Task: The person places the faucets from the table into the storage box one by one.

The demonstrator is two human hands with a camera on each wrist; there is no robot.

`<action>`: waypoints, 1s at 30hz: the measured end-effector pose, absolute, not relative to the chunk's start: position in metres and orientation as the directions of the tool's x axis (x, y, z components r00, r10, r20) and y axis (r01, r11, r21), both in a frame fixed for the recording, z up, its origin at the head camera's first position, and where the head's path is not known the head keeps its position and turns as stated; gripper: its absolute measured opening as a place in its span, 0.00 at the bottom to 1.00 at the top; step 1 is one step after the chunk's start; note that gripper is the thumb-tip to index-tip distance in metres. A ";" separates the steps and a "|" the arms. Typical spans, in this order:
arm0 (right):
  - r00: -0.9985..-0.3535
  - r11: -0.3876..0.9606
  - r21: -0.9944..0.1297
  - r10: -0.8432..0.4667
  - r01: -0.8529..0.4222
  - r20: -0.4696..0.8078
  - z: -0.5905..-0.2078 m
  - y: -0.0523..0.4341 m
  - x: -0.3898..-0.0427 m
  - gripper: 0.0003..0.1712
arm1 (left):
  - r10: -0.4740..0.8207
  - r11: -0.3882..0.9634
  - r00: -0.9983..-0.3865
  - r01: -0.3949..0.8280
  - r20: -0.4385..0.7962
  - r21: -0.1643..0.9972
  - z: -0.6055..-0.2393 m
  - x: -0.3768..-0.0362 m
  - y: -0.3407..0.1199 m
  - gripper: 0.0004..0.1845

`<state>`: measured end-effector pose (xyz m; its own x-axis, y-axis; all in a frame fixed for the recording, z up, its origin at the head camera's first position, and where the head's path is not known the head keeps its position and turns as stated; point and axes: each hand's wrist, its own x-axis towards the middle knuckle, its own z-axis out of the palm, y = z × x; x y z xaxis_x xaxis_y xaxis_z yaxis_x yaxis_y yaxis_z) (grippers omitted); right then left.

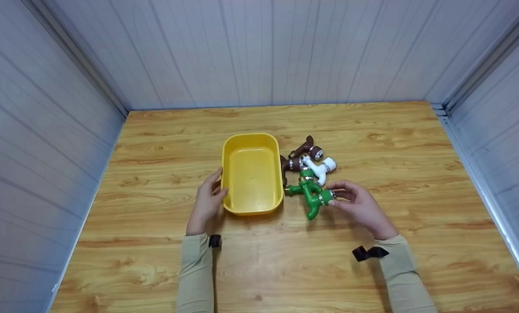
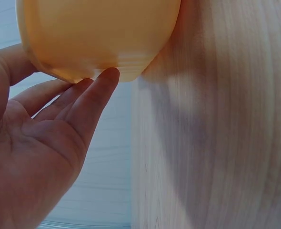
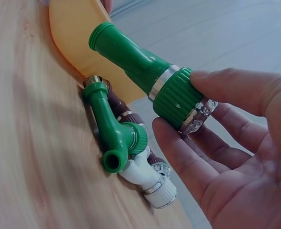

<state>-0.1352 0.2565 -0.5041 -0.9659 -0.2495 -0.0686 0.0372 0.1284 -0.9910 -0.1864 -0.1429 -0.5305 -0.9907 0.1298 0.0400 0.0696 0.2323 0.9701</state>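
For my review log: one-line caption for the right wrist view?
Right hand pinches a green tap beside more taps and a yellow tub.

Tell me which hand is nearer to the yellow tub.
Left. The left hand touches the yellow tub at its near-left corner with straight fingers. The right hand is off to the tub's right, pinching the knob end of a green plastic tap.

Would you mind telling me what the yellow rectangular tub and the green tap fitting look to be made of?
The yellow rectangular tub looks like moulded plastic: smooth, slightly glossy, with rounded corners. The green tap fitting seems to be plastic too, with a ribbed collar and shiny rings, probably metal or chrome-plated. The right hand pinches its end.
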 end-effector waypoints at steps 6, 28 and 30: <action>-0.970 0.103 -0.994 -0.240 0.023 -0.048 -0.497 0.248 -0.138 0.25 | 0.130 0.254 -0.991 0.070 0.037 0.965 -0.529 -0.185 -0.144 0.31; -0.978 -0.001 -1.000 -0.209 0.017 -0.016 -0.488 0.209 -0.150 0.24 | 0.136 0.214 -0.991 0.032 0.003 0.976 -0.528 -0.186 -0.143 0.30; -0.980 -0.015 -1.000 -0.200 0.016 -0.013 -0.489 0.205 -0.150 0.24 | 0.131 0.216 -0.991 0.018 -0.011 0.976 -0.528 -0.185 -0.143 0.31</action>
<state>-0.1502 0.2051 -0.4887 -0.9798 -0.1997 -0.0130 0.0163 -0.0152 -0.9998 -0.1854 -0.1429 -0.5282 -0.9913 0.1315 -0.0108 0.0179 0.2156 0.9763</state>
